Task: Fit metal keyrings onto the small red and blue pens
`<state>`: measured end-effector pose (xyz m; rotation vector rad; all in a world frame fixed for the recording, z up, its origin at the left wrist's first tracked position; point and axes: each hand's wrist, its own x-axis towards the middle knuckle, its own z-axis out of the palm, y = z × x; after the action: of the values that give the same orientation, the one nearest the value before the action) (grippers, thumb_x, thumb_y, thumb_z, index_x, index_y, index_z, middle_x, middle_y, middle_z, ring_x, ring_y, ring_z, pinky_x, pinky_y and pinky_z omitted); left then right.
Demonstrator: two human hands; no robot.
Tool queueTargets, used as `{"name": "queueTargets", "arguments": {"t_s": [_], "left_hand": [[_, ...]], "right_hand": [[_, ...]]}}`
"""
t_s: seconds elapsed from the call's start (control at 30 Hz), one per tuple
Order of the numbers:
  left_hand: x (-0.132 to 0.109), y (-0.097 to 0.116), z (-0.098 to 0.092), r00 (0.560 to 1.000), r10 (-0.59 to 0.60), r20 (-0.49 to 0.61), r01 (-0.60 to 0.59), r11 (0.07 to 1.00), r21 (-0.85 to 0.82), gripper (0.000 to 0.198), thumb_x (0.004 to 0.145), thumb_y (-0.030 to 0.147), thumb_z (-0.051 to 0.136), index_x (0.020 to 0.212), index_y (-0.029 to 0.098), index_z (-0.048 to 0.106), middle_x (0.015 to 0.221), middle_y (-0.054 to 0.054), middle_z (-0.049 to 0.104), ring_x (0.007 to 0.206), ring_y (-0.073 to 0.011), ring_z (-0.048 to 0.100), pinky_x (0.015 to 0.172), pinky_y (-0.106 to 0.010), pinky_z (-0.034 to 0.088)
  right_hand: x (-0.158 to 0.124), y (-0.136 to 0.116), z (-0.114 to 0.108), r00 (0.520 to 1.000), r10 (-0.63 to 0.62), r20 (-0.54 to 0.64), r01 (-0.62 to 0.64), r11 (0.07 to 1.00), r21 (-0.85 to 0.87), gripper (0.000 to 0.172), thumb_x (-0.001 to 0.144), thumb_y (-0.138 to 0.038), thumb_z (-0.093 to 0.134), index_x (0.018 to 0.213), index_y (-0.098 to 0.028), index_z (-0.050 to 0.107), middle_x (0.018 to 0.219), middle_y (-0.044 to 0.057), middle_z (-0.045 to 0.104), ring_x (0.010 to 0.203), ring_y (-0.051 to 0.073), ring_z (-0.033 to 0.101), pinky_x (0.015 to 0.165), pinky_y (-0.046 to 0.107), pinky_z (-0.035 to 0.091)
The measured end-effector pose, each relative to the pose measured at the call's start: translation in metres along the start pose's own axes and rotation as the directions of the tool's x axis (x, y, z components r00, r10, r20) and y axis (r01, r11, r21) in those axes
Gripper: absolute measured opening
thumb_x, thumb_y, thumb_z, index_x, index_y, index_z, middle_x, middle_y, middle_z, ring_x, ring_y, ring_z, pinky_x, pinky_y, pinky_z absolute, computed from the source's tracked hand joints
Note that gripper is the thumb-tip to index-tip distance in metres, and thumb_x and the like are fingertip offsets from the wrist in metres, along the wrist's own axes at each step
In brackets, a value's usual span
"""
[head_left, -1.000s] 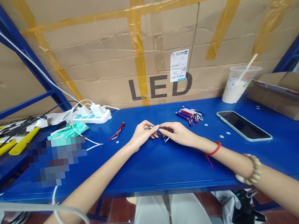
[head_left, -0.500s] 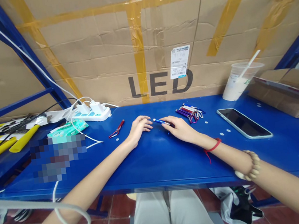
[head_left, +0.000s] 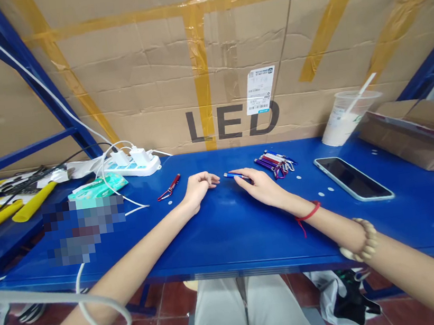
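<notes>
In the middle of the desk my right hand (head_left: 258,182) is closed round a slim blue metal keychain flashlight (head_left: 234,175), its silver end pointing left. My left hand (head_left: 199,188) is just left of that end, apart from it. Its fingers are bent inward, and whatever they may pinch is hidden. A red keychain flashlight with a carabiner clip (head_left: 169,187) lies left of my left hand. Beyond my right hand rests a bunch of similar purple, red, silver and blue ones (head_left: 275,163). Small pale discs (head_left: 321,194) are scattered on the desk.
A phone (head_left: 353,178) lies at the right, with a plastic cup and straw (head_left: 341,119) and an open cardboard box (head_left: 417,133) behind it. At the left are a power strip (head_left: 133,165), a green tissue pack (head_left: 98,187), cables and yellow-handled tools (head_left: 34,202). A large carton (head_left: 151,86) stands behind.
My left hand's fingers have curled in from a looser, more spread pose. The blue flashlight in my right hand has turned a little more level.
</notes>
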<state>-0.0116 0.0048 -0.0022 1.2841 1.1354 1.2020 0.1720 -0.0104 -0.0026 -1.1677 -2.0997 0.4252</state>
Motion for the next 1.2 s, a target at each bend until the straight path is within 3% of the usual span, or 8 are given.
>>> {"name": "queueTargets", "arguments": {"t_s": [0.2,0.4,0.47,0.77,1.03,1.2], "left_hand": [[-0.0016,0.0063,0.0016,0.999,-0.046,-0.008,0.046,0.998,-0.053,0.012,0.062,0.010,0.044,0.067,0.015,0.054,0.075,-0.003,0.063,0.067,-0.0123,0.061,0.064,-0.023,0.045],[-0.0036,0.0071,0.0034,0.968,-0.083,0.237,0.135,0.968,-0.210,0.032,0.078,0.029,0.038,0.095,0.015,0.060,0.093,-0.008,0.068,0.082,-0.0165,0.062,0.073,-0.027,0.046],[-0.0042,0.0065,0.0040,0.962,-0.078,0.263,0.137,0.967,-0.215,0.039,0.081,0.032,0.033,0.100,0.014,0.061,0.100,-0.009,0.068,0.089,-0.0183,0.062,0.077,-0.028,0.046],[-0.0024,0.0042,0.0037,0.971,-0.078,0.225,0.124,0.972,-0.200,0.044,0.080,0.035,0.031,0.101,0.012,0.062,0.101,-0.011,0.067,0.092,-0.0219,0.060,0.081,-0.031,0.043],[-0.0042,0.0062,0.0059,0.966,-0.087,0.244,0.129,0.978,-0.165,0.044,0.081,0.035,0.030,0.102,0.012,0.061,0.103,-0.011,0.067,0.096,-0.0228,0.059,0.082,-0.032,0.042],[-0.0038,0.0054,0.0058,0.965,-0.081,0.249,0.122,0.980,-0.155,0.045,0.080,0.037,0.031,0.100,0.012,0.063,0.102,-0.011,0.067,0.096,-0.0233,0.058,0.083,-0.033,0.042]], "right_hand": [[-0.0008,-0.0049,-0.0036,1.000,0.010,-0.003,-0.010,0.999,0.043,0.034,0.091,-0.036,0.041,0.103,-0.018,0.068,0.108,0.007,0.068,0.099,0.021,0.061,0.089,0.034,0.044],[-0.0021,-0.0042,-0.0029,1.000,-0.001,0.024,-0.001,0.995,0.096,0.032,0.089,-0.037,0.046,0.097,-0.018,0.070,0.103,0.006,0.069,0.093,0.020,0.062,0.083,0.029,0.045],[-0.0022,-0.0036,-0.0028,0.999,0.007,0.031,-0.011,0.993,0.118,0.033,0.088,-0.038,0.046,0.096,-0.017,0.070,0.102,0.006,0.070,0.091,0.020,0.063,0.081,0.028,0.046],[-0.0009,-0.0015,-0.0038,0.998,-0.008,0.059,0.004,0.997,0.078,0.034,0.089,-0.039,0.045,0.095,-0.017,0.070,0.103,0.007,0.070,0.095,0.022,0.062,0.081,0.029,0.046],[-0.0021,-0.0032,0.0000,0.998,0.053,0.027,-0.055,0.995,0.083,0.032,0.084,-0.043,0.052,0.089,-0.018,0.072,0.087,0.003,0.072,0.072,0.016,0.062,0.064,0.025,0.044],[-0.0017,-0.0027,-0.0002,1.000,0.009,0.013,-0.010,0.997,0.083,0.026,0.081,-0.039,0.059,0.088,-0.019,0.073,0.088,0.004,0.071,0.076,0.018,0.062,0.070,0.027,0.045]]}}
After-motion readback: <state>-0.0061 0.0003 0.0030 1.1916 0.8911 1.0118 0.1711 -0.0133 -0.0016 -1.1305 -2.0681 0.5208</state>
